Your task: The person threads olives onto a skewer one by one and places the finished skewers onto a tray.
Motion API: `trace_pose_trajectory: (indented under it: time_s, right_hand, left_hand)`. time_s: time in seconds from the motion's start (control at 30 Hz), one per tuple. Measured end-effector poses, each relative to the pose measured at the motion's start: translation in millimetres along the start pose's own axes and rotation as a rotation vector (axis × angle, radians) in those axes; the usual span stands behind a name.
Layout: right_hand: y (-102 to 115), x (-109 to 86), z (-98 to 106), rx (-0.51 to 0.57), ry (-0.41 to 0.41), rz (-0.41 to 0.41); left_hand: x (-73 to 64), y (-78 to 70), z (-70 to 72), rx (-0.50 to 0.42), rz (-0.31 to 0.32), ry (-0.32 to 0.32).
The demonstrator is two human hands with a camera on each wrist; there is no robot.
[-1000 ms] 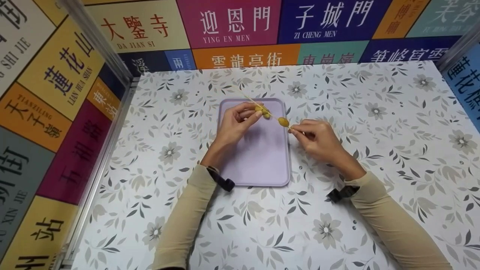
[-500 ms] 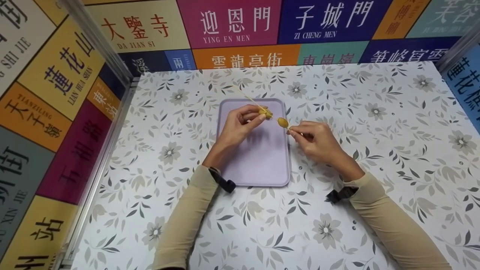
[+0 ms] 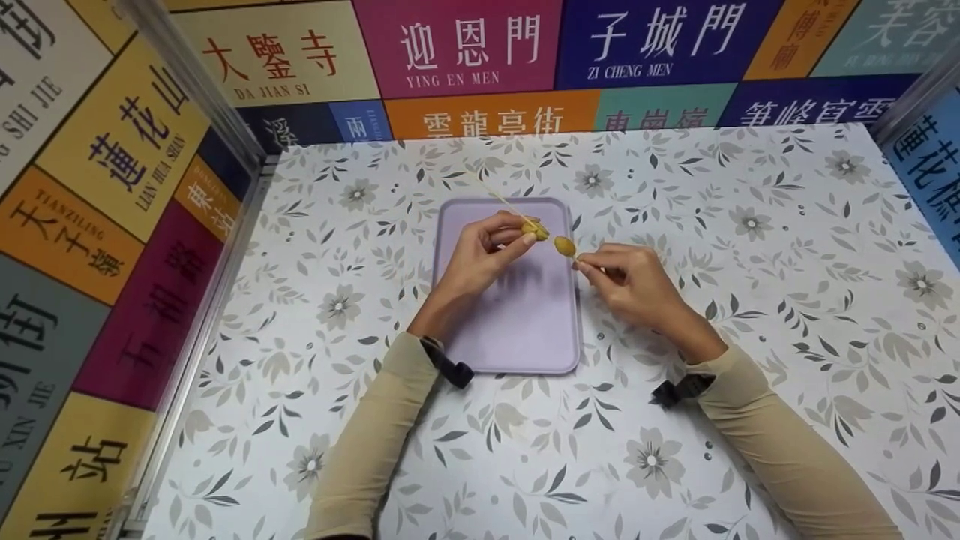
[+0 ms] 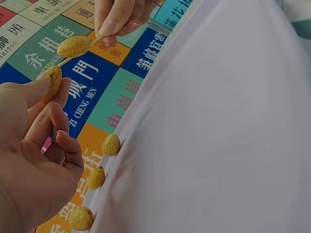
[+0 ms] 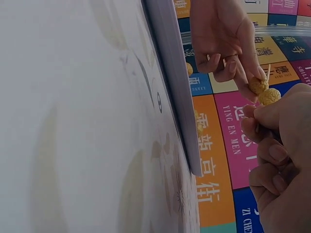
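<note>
Two items in hand: the left piece [image 4: 53, 83] and the right piece [image 3: 565, 246], both wrinkled and yellow, raised above the lavender tray [image 3: 517, 330]. My left grip [image 3: 469, 262] is clamped on the left piece, thumb on one side and fingertips on the other, the remaining fingers loosely bent beneath. The right piece sits on a thin stick [image 3: 511, 205], which shows at both ends of it. My right grip [image 3: 637, 277] is clamped on that stick, thumb and forefinger pinching it just beside the right piece, near the tray's right edge. The pieces are near each other but apart, with bare stick between them in the left wrist view. A further length of stick slants up and away past my left fingertips; whether it pierces the left piece, I cannot tell. The tray lies flat on a flower-patterned table [image 3: 720, 300]. Three loose pieces [image 4: 96, 178] show in a row at the tray's edge. Beige sleeves [image 3: 367, 442] and black wrist mounts [image 3: 684, 388] noted on both arms. Coloured panels [image 3: 457, 49] with large characters stand behind.
</note>
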State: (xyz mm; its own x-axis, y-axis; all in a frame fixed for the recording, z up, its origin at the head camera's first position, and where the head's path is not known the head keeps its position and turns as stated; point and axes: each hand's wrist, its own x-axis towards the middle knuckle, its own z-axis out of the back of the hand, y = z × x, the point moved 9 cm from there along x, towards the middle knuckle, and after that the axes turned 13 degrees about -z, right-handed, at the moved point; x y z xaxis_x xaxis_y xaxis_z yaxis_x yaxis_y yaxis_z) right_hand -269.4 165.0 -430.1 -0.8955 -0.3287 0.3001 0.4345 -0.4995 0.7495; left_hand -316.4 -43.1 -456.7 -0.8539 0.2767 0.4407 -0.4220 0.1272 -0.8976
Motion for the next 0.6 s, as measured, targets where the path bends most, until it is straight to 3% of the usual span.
trace_pose_trajectory:
  time_s: [0.37,0.6]
  right_hand:
    - [0.8,-0.1,-0.4,0.025,-0.005,-0.01]
    - [1.0,-1.0,5.0,0.035,-0.034,-0.021]
  left_hand:
    - [-1.4,4.8,-2.7,-0.032,0.017,0.016]
    - [2.0,1.8,1.2,0.033,0.025,0.064]
